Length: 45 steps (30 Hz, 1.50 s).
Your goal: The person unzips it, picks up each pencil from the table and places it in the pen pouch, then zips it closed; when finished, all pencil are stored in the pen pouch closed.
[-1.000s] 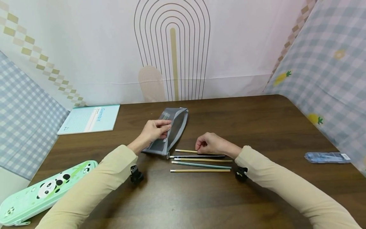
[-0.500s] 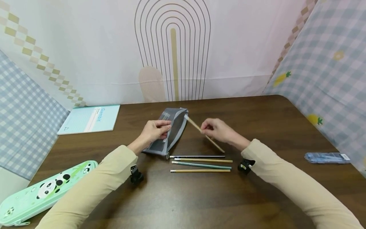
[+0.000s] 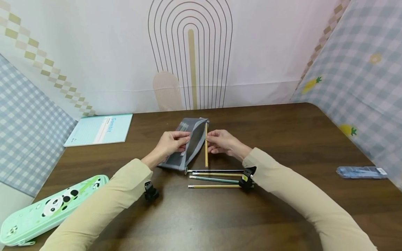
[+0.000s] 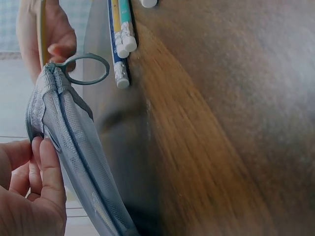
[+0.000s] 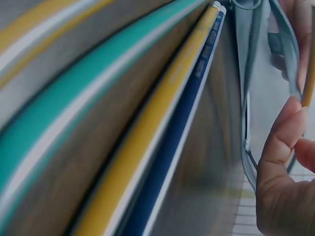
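My left hand (image 3: 172,143) pinches one edge of a grey mesh zip pouch (image 3: 176,160), whose mouth gapes toward the right. Between the fingers and thumb of my right hand (image 3: 224,142) is a yellow pencil (image 3: 206,153), upright in the head view along the pouch's right rim. In the left wrist view a ring pull (image 4: 88,69) hangs at the pouch's corner. Just below the pouch several pencils lie side by side: a dark blue one (image 5: 189,108), a yellow one (image 5: 142,142), a teal one (image 3: 213,180) and another yellow one (image 3: 213,186) nearest me.
A mint panda pencil case (image 3: 53,211) lies at the left front. Behind it is a light blue notebook (image 3: 100,129). A small blue packet (image 3: 361,172) lies at the right of the brown table (image 3: 282,139). Patterned cloth (image 3: 267,52) stands behind and at both sides.
My right hand has lifted the yellow pencil from the row, turned it from lying crosswise to upright, and brought it left to the pouch's opening. My left hand keeps its place on the pouch.
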Each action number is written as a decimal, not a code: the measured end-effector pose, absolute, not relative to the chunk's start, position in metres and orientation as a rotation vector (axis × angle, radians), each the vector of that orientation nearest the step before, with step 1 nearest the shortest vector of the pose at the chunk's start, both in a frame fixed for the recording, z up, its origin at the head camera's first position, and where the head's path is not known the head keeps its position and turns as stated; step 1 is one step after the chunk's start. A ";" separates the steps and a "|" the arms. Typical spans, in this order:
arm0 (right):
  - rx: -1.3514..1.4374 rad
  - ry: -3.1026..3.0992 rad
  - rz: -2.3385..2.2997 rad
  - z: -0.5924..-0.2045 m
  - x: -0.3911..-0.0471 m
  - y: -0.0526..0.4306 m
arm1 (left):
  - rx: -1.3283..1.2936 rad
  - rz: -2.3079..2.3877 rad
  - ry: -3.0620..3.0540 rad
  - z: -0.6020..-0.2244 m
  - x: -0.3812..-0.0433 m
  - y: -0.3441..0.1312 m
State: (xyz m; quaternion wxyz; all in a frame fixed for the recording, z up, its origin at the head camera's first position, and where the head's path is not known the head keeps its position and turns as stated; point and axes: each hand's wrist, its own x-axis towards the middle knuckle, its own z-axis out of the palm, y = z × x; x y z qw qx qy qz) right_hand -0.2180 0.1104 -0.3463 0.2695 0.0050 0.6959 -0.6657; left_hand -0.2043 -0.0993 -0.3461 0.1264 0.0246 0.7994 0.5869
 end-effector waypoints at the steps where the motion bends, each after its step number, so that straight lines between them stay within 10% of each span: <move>1: 0.021 1.867 -1.791 -0.347 -0.219 0.107 | 0.076 1.710 2.328 -0.346 -0.204 -0.099; 16: 0.020 1.867 -1.786 -0.350 -0.222 0.095 | 0.095 1.716 2.298 -0.340 -0.200 -0.095; 45: -0.809 2.204 -1.099 -0.362 -0.185 0.158 | 0.072 1.743 2.317 -0.346 -0.204 -0.102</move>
